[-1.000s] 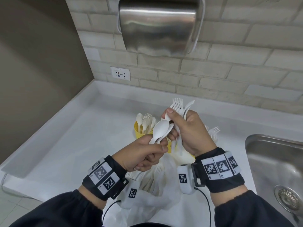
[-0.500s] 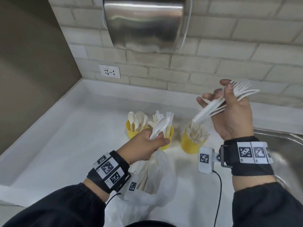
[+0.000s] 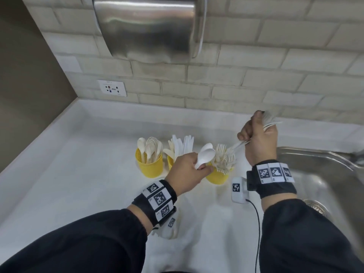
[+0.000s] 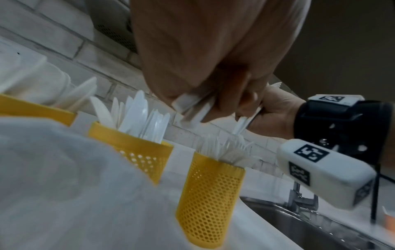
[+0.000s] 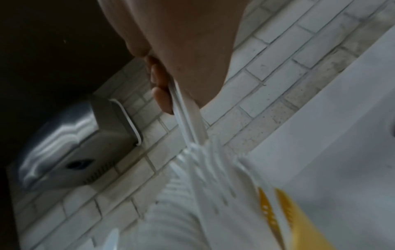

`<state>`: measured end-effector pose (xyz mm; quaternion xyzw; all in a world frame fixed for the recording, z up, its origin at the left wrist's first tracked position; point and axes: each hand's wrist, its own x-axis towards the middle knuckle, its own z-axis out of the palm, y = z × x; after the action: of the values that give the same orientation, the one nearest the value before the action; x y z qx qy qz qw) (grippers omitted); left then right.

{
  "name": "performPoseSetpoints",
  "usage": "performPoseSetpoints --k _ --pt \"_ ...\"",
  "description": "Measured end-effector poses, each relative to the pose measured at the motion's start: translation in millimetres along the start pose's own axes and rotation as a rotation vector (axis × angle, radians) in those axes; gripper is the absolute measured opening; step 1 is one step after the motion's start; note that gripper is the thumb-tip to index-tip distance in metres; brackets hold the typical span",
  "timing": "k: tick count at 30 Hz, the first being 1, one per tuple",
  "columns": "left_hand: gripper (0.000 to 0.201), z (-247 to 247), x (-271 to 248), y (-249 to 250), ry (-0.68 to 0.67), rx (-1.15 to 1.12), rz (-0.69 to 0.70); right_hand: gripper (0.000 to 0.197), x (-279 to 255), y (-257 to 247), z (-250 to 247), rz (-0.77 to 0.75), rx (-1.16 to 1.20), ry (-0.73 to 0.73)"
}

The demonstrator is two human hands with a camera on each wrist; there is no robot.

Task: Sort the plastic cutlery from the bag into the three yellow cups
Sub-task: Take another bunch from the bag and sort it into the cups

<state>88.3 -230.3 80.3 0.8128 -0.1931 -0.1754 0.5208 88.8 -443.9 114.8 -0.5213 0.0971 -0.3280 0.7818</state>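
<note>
Three yellow mesh cups stand in a row on the white counter: the left cup (image 3: 151, 168) holds spoons, the middle cup (image 3: 171, 162) holds knives, the right cup (image 3: 219, 176) holds forks. My left hand (image 3: 189, 172) grips white spoons (image 3: 205, 156) in front of the middle cup. My right hand (image 3: 258, 141) holds a bundle of white forks (image 3: 237, 146), handles angled down into the fork cup. In the right wrist view the fork handles (image 5: 188, 121) meet the forks standing in that cup (image 5: 299, 219). The plastic bag (image 3: 189, 239) lies near me, partly hidden by my left arm.
A steel sink (image 3: 323, 180) lies right of the cups, with its drain (image 3: 317, 208) near my right sleeve. A steel hand dryer (image 3: 149, 26) hangs on the tiled wall above, and a wall socket (image 3: 111, 88) sits at the back left. The counter (image 3: 69, 164) stretches to the left.
My right hand has carried the forks from beside the left hand out to the right, then down so the handles enter the right cup. The left hand keeps its spoons and has drifted slightly right.
</note>
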Motion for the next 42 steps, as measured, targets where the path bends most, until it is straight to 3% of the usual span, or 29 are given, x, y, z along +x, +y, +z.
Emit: performPoseSetpoints --k 6,12,15,17,20,22,27,33,37,40,42 --pt "0.035 23.4 15.9 -3.7 0.077 0.055 0.015 0.037 3.5 28.2 -4.2 0.025 -0.209 -0.083" --pt "0.027 27.7 20.3 -10.9 0.041 -0.118 -0.09 0.061 -2.1 41.6 -12.7 0.021 -0.461 -0.196" --pt "0.02 25.8 21.5 -13.7 0.052 -0.197 -0.115 0.05 -3.1 39.7 -12.5 -0.005 -0.449 -0.157" --pt "0.018 24.8 21.7 -12.6 0.089 -0.216 -0.099 0.037 -3.3 32.6 -9.2 -0.037 -0.306 -0.068" --pt "0.026 23.2 21.6 -8.1 0.134 -0.2 -0.042 0.033 -3.6 21.5 -5.1 -0.052 -0.106 -0.036" --pt "0.024 23.2 23.5 -6.0 0.129 -0.175 -0.004 0.034 -2.1 18.2 -5.6 -0.046 -0.094 -0.057" --pt "0.021 26.5 27.4 -2.4 0.092 -0.083 0.034 0.034 -0.4 30.3 -16.3 0.032 -0.243 -0.126" --pt "0.019 28.8 32.0 -9.3 0.162 -0.03 0.049 0.038 -12.5 47.4 -19.8 0.012 -0.464 -0.185" --pt "0.02 25.4 33.1 -10.5 0.145 -0.083 0.016 0.011 -15.8 66.1 -27.4 -0.007 -0.63 -0.125" --pt "0.018 24.1 32.6 -13.5 0.129 -0.109 -0.004 0.028 -21.6 68.2 -30.5 -0.075 -0.766 -0.15" --pt "0.019 23.3 31.6 -14.1 0.116 -0.137 -0.024 0.036 -21.1 65.7 -31.1 -0.022 -0.821 -0.164"
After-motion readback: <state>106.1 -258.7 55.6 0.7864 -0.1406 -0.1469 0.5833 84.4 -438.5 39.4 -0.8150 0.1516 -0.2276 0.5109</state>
